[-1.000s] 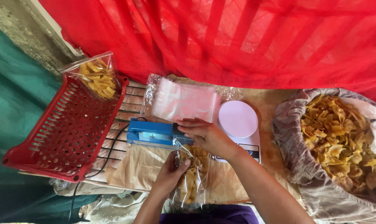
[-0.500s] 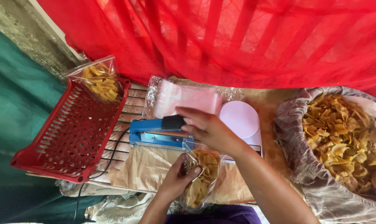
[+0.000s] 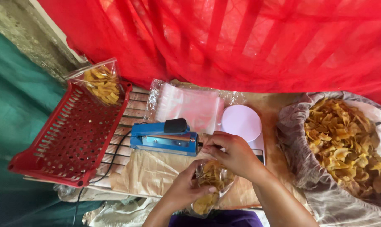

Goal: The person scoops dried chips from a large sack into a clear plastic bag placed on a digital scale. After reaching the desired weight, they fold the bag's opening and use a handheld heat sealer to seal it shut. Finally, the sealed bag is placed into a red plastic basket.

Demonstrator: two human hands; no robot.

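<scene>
My left hand (image 3: 183,190) cups a clear plastic bag of yellow chips (image 3: 210,181) from below, near the table's front edge. My right hand (image 3: 230,152) pinches the top of the same bag, just right of the blue heat sealer (image 3: 163,136). The sealer's arm with its black knob stands raised. The bag's mouth lies close to the sealer's right end, under my right fingers.
A red perforated basket (image 3: 68,136) at the left holds one sealed chip bag (image 3: 101,84). A stack of empty clear bags (image 3: 190,105) and a white round scale (image 3: 242,122) lie behind the sealer. A large lined sack of chips (image 3: 346,143) stands at the right. Red cloth hangs behind.
My right hand has left the sealer's handle and come down onto the top of the bag. The sealer's arm has lifted. The bag has shifted slightly right and toward me.
</scene>
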